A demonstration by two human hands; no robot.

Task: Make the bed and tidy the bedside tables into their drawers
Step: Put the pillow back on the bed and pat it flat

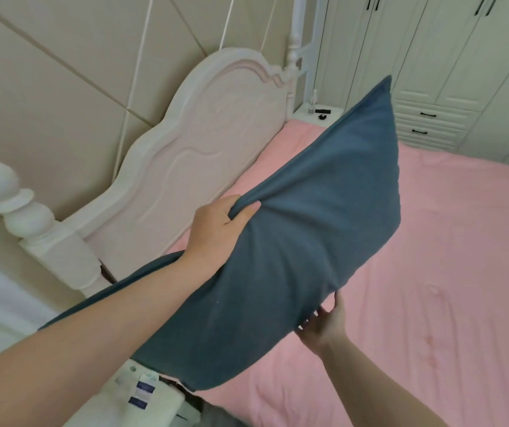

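One bed (432,272) fills the right side of the view under a pink cover, its foot cut off by the right and lower edges. One white headboard (191,161) stands along the bed's head edge, its lower part hidden behind a pillow and an arm. One dark blue pillow (302,235) is held up in the air above the head end of the bed, tilted, one corner pointing toward the far corner of the bed; its near end is hidden behind the left forearm. Two hands carry it. The left hand (216,229) has its grip clenched on a bunched fold at the pillow's upper edge. The right hand (324,322) grips the lower edge from beneath, fingers mostly hidden by the cloth. One bedside bench (304,114) shows past the far head corner, mostly hidden by the pillow; on it stand one pale bottle (312,103) and two small dark items too small to make out.
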